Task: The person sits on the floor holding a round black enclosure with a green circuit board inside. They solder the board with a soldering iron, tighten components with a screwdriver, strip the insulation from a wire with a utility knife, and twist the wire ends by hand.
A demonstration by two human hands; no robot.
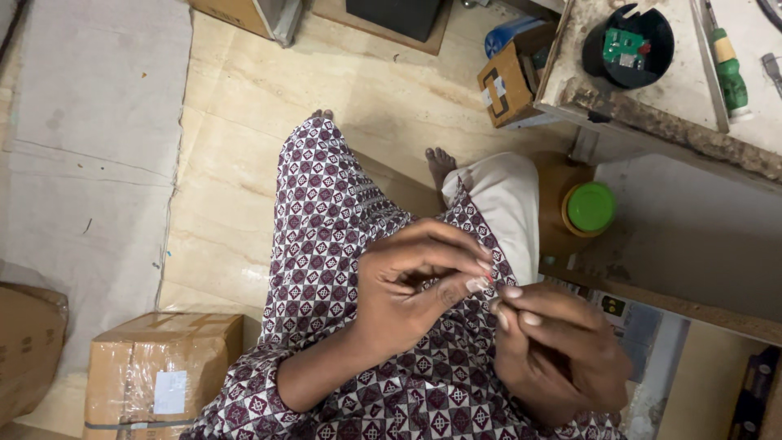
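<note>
My left hand (415, 281) and my right hand (558, 346) meet over my lap, above patterned maroon and white cloth (326, 220). The fingertips of both hands pinch a tiny part (487, 282) with a speck of red on it; it is too small to tell what it is. The left thumb and forefinger close on it from the left, and the right thumb and forefinger close on it from the right.
A worn workbench (652, 122) at the upper right carries a black round housing with a green circuit board (627, 45) and a green-handled screwdriver (729, 69). A green-lidded jar (588, 208) stands below it. Cardboard boxes (159, 371) (507, 85) sit on the floor.
</note>
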